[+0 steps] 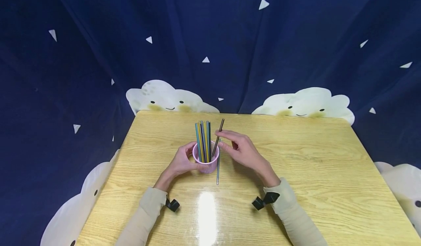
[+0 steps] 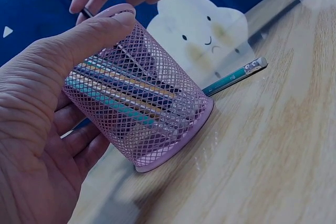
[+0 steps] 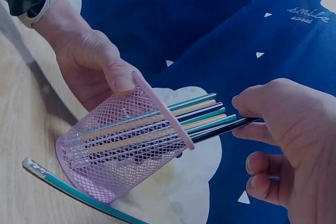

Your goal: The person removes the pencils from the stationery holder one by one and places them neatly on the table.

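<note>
My left hand [image 1: 184, 161] grips a pink mesh pencil cup [image 1: 208, 168], its thumb along the rim in the left wrist view. Several pencils [image 3: 202, 109] in teal, yellow and dark colours stand inside the cup, leaning together. At the cup's right side, my right hand [image 1: 241, 149] pinches a dark pencil [image 1: 222, 126] between thumb and fingers; its lower end is inside the cup. A teal pencil [image 2: 231, 82] with an eraser end, marked HB, lies on the table just right of the cup.
The wooden table [image 1: 312, 173] carries a bright glare patch in front of the cup. Behind it hangs a dark blue curtain [image 1: 184, 19] with white triangles and smiling clouds [image 1: 306, 101]. A small black device [image 1: 264, 201] sits on each wrist.
</note>
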Available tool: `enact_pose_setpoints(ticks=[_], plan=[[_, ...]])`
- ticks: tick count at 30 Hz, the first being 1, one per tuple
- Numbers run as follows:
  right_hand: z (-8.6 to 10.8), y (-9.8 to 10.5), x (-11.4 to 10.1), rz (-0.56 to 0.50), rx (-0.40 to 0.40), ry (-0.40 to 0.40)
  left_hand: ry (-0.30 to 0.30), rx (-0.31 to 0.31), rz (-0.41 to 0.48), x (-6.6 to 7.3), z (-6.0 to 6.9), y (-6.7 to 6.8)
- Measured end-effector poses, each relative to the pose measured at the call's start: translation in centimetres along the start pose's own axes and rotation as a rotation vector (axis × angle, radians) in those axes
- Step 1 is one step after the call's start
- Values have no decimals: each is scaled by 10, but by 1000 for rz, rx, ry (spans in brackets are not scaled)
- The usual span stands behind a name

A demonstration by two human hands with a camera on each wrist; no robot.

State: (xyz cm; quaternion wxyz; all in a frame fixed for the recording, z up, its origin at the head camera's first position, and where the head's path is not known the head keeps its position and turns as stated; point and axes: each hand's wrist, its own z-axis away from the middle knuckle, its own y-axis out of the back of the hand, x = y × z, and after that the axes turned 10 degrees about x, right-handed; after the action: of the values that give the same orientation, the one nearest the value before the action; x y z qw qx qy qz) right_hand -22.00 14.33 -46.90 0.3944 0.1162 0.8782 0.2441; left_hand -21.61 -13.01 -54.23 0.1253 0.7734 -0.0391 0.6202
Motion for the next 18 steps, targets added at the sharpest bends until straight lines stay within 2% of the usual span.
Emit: enact_pose_setpoints(ticks=[11,18], plan=[[-1,6,-4,-11,63,18,17,0,-10,-1,0,-1],[-3,12,-7,-18,90,24,5,-6,-18,-2,0,0]])
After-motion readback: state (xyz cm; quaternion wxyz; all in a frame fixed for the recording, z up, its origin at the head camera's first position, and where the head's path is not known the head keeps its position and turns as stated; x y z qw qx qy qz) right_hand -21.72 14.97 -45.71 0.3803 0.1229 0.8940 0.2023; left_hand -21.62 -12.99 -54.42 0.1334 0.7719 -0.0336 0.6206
